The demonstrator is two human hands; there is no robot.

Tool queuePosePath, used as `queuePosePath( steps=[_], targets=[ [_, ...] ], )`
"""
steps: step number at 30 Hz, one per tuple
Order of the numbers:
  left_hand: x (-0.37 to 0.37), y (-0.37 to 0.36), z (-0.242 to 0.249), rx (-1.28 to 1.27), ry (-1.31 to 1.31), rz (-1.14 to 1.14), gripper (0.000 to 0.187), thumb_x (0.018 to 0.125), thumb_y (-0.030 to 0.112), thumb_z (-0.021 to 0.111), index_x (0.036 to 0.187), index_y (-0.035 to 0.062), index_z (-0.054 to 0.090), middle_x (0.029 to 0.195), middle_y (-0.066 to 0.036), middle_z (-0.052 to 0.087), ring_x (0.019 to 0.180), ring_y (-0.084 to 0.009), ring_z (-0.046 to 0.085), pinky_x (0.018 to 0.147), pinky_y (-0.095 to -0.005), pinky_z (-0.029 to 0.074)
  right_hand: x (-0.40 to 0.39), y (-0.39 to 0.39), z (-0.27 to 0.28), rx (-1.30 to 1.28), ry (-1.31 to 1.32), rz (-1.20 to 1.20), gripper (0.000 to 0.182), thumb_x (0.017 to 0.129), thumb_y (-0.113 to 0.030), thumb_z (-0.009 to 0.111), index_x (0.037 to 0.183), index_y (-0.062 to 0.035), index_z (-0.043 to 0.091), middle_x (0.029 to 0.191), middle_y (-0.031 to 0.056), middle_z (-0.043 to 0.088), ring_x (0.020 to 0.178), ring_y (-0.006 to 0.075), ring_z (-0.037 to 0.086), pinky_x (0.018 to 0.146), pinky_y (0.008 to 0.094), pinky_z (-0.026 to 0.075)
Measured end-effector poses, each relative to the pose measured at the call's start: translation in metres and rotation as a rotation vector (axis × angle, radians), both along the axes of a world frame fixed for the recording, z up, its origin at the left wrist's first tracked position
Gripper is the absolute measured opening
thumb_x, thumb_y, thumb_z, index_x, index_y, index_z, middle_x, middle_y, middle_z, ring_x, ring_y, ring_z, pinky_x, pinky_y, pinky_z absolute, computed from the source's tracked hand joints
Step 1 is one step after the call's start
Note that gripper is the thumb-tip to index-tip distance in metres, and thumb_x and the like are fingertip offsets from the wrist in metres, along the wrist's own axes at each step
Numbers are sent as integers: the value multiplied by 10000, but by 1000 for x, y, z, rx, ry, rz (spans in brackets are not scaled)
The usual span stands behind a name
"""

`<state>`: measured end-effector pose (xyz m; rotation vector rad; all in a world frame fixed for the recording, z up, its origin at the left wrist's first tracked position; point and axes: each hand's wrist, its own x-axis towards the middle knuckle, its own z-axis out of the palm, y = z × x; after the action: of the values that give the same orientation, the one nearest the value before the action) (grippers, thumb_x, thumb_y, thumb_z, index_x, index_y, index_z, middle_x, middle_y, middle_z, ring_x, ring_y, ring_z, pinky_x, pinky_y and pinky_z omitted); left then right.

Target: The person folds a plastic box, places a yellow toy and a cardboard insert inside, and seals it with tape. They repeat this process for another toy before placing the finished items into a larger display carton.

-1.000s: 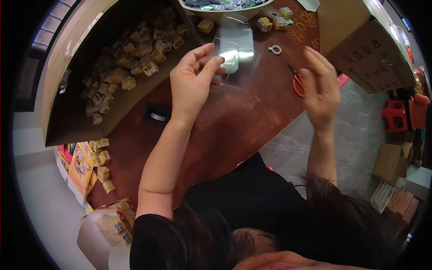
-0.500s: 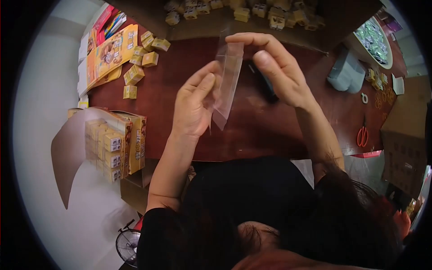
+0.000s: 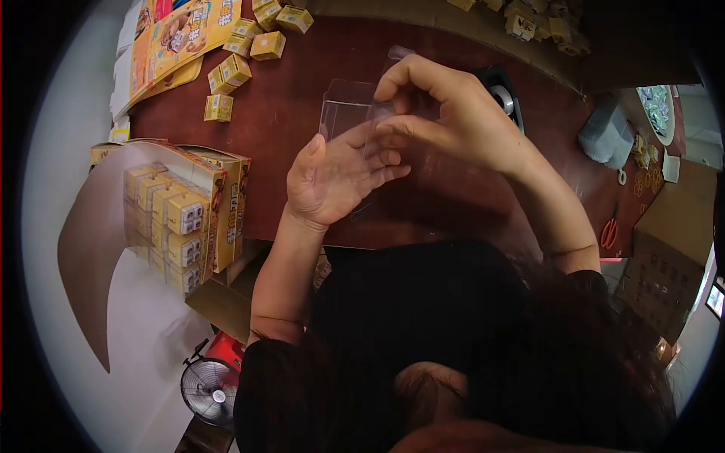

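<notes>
Above the table I hold a clear, thin-walled plastic box [image 3: 348,113] with its broad face turned up and a flap at its far end. My left hand [image 3: 332,181] cradles it from below, thumb along the left edge and fingers seen through the plastic. The fingers of my right hand [image 3: 453,113] are bent and pinch the right side of the box, near its far corner. Part of that side is hidden by those fingers.
Small yellow boxes [image 3: 268,45] lie at upper left beside orange printed cartons [image 3: 185,38]. An open display carton [image 3: 234,219] of yellow boxes stands left. A black tape dispenser [image 3: 504,94] sits behind my right hand. Red scissors [image 3: 609,234] and a translucent container [image 3: 606,136] are at right.
The plastic box has turned from edge-on to showing its broad face. My left hand has rolled palm up beneath it, and my right fingers have curled onto its side. The view has shifted.
</notes>
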<state>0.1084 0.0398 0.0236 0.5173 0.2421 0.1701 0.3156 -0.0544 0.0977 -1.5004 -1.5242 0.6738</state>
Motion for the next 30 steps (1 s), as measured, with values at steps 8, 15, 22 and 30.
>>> queuePosePath(
  steps=[8,15,22,30],
  targets=[
    [-18,12,10,208,41,-151,1090,736,435,803,1510,-102,255,1456,-295,438,1332,-398,496,1130,-490,391,17,20,-10,50,-82,440,130,881,-67,725,996,-56,665,969,14,629,886,142,639,762,287,530],
    [-27,15,11,249,72,-286,1110,686,392,840,1512,-76,265,1459,-317,429,1310,-399,518,1101,-481,430,8,24,5,-282,46,436,182,880,-80,739,1021,-47,629,900,14,656,986,186,639,853,343,531],
    [-38,11,6,552,371,46,741,865,203,791,1430,-71,398,1329,-203,561,1118,-211,630,901,-331,550,17,20,-12,110,-131,450,491,832,-206,816,1257,-88,601,1398,139,539,1303,280,535,1032,431,481],
    [-39,-35,-14,754,321,510,610,857,91,790,1365,15,462,1406,-180,422,1072,-193,627,915,-323,550,-50,-16,-74,-324,874,149,692,858,-104,799,1437,-115,421,1387,116,506,1207,245,587,1007,402,528]
  ],
)
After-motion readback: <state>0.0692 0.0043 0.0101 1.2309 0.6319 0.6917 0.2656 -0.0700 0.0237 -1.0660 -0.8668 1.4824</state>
